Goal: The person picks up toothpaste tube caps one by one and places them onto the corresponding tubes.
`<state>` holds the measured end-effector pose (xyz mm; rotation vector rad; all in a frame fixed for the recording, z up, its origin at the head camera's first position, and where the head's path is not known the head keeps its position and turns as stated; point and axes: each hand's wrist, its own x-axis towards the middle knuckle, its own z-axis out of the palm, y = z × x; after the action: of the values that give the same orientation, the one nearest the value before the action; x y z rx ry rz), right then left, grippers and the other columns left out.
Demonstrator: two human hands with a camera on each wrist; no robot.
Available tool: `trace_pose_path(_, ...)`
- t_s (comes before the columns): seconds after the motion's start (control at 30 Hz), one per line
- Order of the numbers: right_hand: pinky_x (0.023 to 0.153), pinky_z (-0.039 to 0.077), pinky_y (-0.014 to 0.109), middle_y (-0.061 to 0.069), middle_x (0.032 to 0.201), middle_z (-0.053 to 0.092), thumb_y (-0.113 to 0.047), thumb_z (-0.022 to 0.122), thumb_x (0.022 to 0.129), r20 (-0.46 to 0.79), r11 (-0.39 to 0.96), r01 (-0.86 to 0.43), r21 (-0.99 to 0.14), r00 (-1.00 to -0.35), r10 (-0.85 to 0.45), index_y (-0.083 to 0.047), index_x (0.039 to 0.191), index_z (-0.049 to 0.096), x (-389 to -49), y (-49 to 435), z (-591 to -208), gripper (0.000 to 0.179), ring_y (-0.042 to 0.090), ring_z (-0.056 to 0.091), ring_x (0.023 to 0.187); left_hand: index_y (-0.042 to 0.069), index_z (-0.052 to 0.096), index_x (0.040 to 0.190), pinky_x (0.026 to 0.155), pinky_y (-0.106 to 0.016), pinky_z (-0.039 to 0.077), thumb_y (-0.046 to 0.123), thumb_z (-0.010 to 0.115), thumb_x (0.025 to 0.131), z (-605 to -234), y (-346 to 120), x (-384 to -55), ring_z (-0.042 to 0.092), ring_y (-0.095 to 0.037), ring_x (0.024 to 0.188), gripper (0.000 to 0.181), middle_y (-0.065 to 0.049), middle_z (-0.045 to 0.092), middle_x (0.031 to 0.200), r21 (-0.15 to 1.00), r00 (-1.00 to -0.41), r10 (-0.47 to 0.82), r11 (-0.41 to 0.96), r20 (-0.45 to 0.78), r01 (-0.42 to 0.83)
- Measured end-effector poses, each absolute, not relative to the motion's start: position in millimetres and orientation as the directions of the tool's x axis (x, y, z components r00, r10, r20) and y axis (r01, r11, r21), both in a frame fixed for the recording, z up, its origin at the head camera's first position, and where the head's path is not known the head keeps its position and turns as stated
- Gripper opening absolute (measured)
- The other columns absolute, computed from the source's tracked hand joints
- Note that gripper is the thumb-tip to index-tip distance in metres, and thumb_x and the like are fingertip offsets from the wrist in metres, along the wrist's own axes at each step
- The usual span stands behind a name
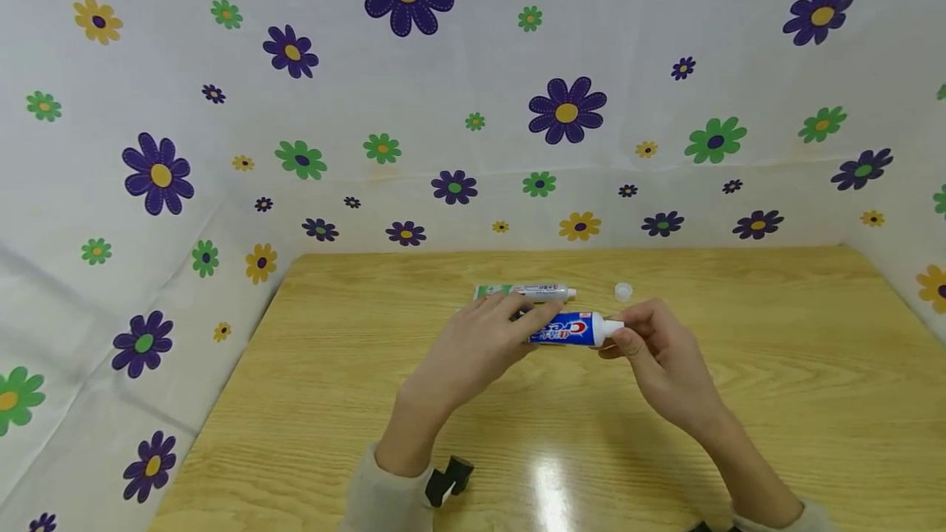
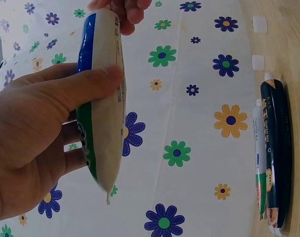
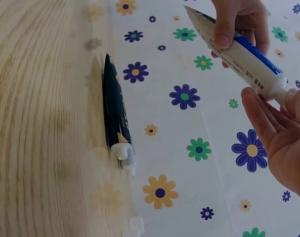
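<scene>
The left hand (image 1: pixel 480 343) is clamped round a blue, white and green soft plastic toothpaste tube (image 1: pixel 569 328), thumb on one face and fingers on the other. The right hand (image 1: pixel 668 376) pinches the tube's white tapered end (image 1: pixel 611 330) between thumb and fingers; whether that is a cap or a bare neck I cannot tell. The tube is held in the air above the table, its white end toward the right.

For this work at the end, the left grip is best firm but light — a hard squeeze could push paste out — while the right fingers turn in line with the tube's length.

Beyond the hands, on the pale wood-grain table (image 1: pixel 310 401), a dark green tube with a white tip (image 2: pixel 278 148) and a slim white, silver and green tube (image 2: pixel 260 153) lie side by side. Two small white pieces, probably plastic caps (image 2: pixel 260 24), rest past their tips. Behind stands a white cloth wall (image 1: pixel 473 56) printed with purple, green and yellow flowers.
</scene>
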<state>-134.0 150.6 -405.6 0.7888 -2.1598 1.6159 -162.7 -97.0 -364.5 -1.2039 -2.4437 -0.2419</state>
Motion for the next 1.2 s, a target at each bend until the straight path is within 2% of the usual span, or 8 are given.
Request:
trace_pose_path(0.17, 0.071, 0.059, 0.026, 0.011, 0.095, 0.066, 0.014, 0.047, 0.097, 0.616, 0.150, -0.640, -0.754, -0.768, -0.179, 0.013, 0.105, 0.050, -133.8, 147.0, -406.6, 0.008, 0.008, 0.069, 0.082, 0.013, 0.059, 0.137, 0.101, -0.041, 0.049, 0.026, 0.074, 0.090, -363.7, -100.7, -165.8, 0.062, -0.022, 0.115, 0.051, -0.005, 0.066, 0.123, 0.112, -0.594, 0.721, 0.598, 0.356, 0.793)
trace_pose_path(0.33, 0.073, 0.059, 0.025, 0.001, 0.099, 0.066, 0.016, 0.047, 0.096, 0.637, 0.099, -0.654, -0.750, -0.755, -0.158, 0.014, 0.104, 0.050, -133.7, 146.8, -407.9, 0.009, 0.007, 0.069, 0.085, 0.012, 0.058, 0.131, 0.108, -0.039, 0.042, 0.037, 0.066, 0.095, -365.3, -99.1, -166.6, 0.057, -0.017, 0.112, 0.045, -0.002, 0.061, 0.120, 0.201, -0.653, 0.718, 0.622, 0.239, 0.757)
trace_pose_path(0.47, 0.073, 0.058, 0.024, 0.000, 0.100, 0.066, 0.017, 0.048, 0.095, 0.646, 0.110, -0.665, -0.739, -0.745, -0.163, 0.014, 0.104, 0.051, -133.8, 148.0, -408.9, 0.010, 0.006, 0.068, 0.085, 0.013, 0.055, 0.126, 0.091, -0.030, 0.050, 0.041, 0.064, 0.094, -368.2, -96.3, -166.9, 0.056, -0.012, 0.094, 0.043, 0.001, 0.061, 0.109, 0.281, -0.707, 0.694, 0.657, 0.137, 0.699)
trace_pose_path(0.57, 0.073, 0.058, 0.024, -0.001, 0.100, 0.066, 0.016, 0.048, 0.095, 0.649, 0.124, -0.670, -0.732, -0.741, -0.176, 0.013, 0.104, 0.051, -134.2, 149.1, -408.5, 0.010, 0.005, 0.068, 0.085, 0.015, 0.053, 0.127, 0.072, -0.024, 0.047, 0.043, 0.065, 0.093, -371.0, -97.3, -168.5, 0.054, -0.009, 0.084, 0.045, 0.005, 0.062, 0.104, 0.392, -0.731, 0.678, 0.655, 0.074, 0.646)
trace_pose_path(0.7, 0.073, 0.058, 0.023, -0.004, 0.099, 0.066, 0.015, 0.048, 0.096, 0.641, 0.141, -0.663, -0.735, -0.747, -0.176, 0.014, 0.104, 0.051, -135.0, 151.1, -406.6, 0.009, 0.004, 0.068, 0.084, 0.017, 0.054, 0.130, 0.073, -0.024, 0.046, 0.044, 0.060, 0.097, -373.5, -101.5, -172.3, 0.054, -0.009, 0.087, 0.043, 0.007, 0.059, 0.104, 0.543, -0.725, 0.688, 0.603, 0.017, 0.585)
trace_pose_path(0.83, 0.072, 0.058, 0.022, -0.005, 0.099, 0.066, 0.015, 0.049, 0.096, 0.631, 0.148, -0.653, -0.743, -0.757, -0.171, 0.013, 0.104, 0.051, -135.2, 152.4, -405.5, 0.008, 0.004, 0.069, 0.084, 0.014, 0.056, 0.129, 0.075, -0.025, 0.046, 0.040, 0.054, 0.102, -371.9, -106.3, -174.7, 0.054, -0.011, 0.090, 0.037, 0.006, 0.060, 0.105, 0.625, -0.700, 0.714, 0.548, -0.004, 0.555)
trace_pose_path(1.2, 0.072, 0.059, 0.025, -0.006, 0.103, 0.069, 0.015, 0.048, 0.096, 0.609, 0.081, -0.624, -0.777, -0.778, -0.156, 0.015, 0.103, 0.049, -132.1, 149.8, -407.7, 0.007, 0.006, 0.070, 0.085, 0.018, 0.059, 0.126, 0.075, -0.024, 0.047, 0.042, 0.058, 0.100, -371.3, -109.3, -173.0, 0.057, -0.008, 0.088, 0.035, 0.011, 0.063, 0.104, 0.595, -0.712, 0.702, 0.567, 0.014, 0.570)
